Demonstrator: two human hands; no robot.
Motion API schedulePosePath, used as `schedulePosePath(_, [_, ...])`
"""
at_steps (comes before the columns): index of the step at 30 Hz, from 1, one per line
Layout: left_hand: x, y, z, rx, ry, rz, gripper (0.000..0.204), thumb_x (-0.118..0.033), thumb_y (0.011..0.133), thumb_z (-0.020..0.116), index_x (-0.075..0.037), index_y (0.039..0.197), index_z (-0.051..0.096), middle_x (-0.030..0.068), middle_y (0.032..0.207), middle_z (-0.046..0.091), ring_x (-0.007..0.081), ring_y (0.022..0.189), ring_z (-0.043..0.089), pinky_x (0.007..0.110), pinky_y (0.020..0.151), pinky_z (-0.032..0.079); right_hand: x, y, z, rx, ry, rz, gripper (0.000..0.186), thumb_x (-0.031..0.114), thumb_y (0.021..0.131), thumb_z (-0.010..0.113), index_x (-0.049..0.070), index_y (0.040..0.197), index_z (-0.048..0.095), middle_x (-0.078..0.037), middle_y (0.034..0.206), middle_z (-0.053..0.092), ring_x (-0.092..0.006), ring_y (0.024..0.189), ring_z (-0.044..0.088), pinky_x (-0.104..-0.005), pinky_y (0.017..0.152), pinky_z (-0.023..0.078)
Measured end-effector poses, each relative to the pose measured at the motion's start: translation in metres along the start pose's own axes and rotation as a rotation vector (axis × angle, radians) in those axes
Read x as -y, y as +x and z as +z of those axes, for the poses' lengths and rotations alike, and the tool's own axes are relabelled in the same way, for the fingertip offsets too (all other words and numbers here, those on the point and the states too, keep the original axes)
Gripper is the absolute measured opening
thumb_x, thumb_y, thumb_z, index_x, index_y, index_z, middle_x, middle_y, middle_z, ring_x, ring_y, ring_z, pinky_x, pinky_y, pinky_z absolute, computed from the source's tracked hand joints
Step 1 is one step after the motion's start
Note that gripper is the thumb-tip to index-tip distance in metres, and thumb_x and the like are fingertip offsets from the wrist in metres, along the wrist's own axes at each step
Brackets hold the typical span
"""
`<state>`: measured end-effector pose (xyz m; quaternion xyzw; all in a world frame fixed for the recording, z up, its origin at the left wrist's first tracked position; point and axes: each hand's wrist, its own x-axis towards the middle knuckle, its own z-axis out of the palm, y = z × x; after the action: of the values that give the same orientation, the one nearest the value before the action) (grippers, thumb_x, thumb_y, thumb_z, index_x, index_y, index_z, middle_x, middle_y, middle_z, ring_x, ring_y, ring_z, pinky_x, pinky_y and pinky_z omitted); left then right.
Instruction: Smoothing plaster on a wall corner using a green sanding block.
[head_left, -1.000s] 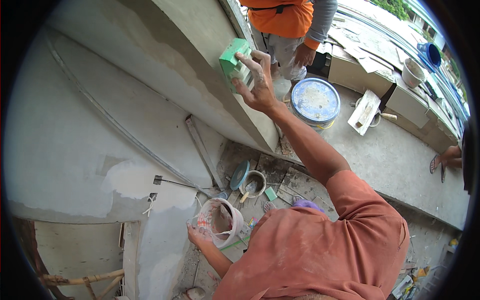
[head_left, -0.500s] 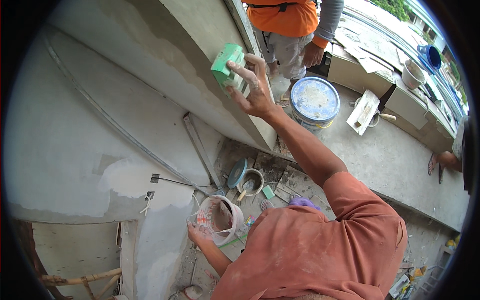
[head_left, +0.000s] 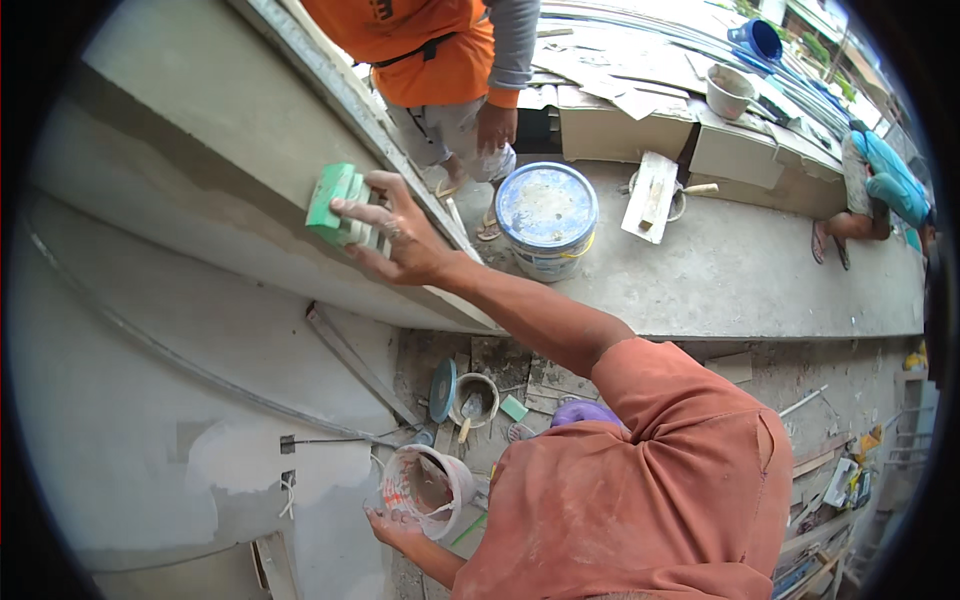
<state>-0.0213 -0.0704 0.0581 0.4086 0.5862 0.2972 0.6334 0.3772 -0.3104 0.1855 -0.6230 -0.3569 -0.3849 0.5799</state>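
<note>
My right arm is stretched out to the upper left. In my right hand (head_left: 405,238) is a green block-shaped float (head_left: 328,203), its pale body gripped between thumb and fingers. The float lies against the damp grey plaster of a beam-like wall edge (head_left: 215,135). Lower down, my left hand (head_left: 397,527) holds a whitish bucket (head_left: 462,482) at its side, fingers partly hidden beneath it. The bucket is tilted, with red smears and grey-pink wet mix inside.
Beyond the wall edge stands a person in an orange top (head_left: 435,55), near a blue-lidded pail (head_left: 547,210). A trowel and board (head_left: 652,195) lie on the concrete slab. Below are a small mixing pot (head_left: 474,400) and green sponge (head_left: 513,407). Another person (head_left: 895,180) crouches far right.
The view has swung, shifting the scene leftward. My right hand and the float appear farther down the wall edge's face; the bucket stays in my left hand. The crouching person shows more.
</note>
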Motion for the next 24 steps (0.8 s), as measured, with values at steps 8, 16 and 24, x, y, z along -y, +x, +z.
schedulePosePath(8, [0.037, 0.049, 0.066, 0.117, -0.060, -0.028, 0.035, -0.045, 0.096, 0.061, -0.015, 0.091, 0.042, -0.0036, 0.074, 0.032, 0.0106, 0.055, 0.031, 0.027, 0.047, 0.022, -0.056, -0.136, -0.018, 0.182, -0.181, 0.420, 0.067, 0.019, 0.087, 0.072, 0.019, 0.149, 0.048, -0.024, 0.131, 0.043, -0.0402, 0.117, 0.051, -0.0475, 0.103, 0.044])
schedulePosePath(16, [0.030, 0.055, 0.002, 0.233, -0.035, -0.090, 0.031, -0.045, 0.097, 0.061, -0.018, 0.097, 0.046, -0.0034, 0.083, 0.034, 0.0109, 0.059, 0.029, 0.030, 0.054, 0.021, 0.032, 0.123, 0.016, -0.256, -0.035, -0.140, 0.067, 0.027, 0.081, 0.077, 0.017, 0.143, 0.054, -0.022, 0.116, 0.045, -0.0364, 0.101, 0.055, -0.0447, 0.084, 0.051])
schedulePosePath(24, [0.014, 0.014, -0.023, -0.013, -0.166, -0.054, 0.035, -0.044, 0.098, 0.063, -0.020, 0.083, 0.043, -0.0069, 0.067, 0.027, 0.0082, 0.055, 0.023, 0.028, 0.052, 0.020, 0.002, 0.054, 0.044, -0.172, -0.122, -0.019, 0.063, 0.019, 0.083, 0.075, 0.019, 0.143, 0.055, -0.025, 0.122, 0.045, -0.0416, 0.108, 0.054, -0.0458, 0.087, 0.051])
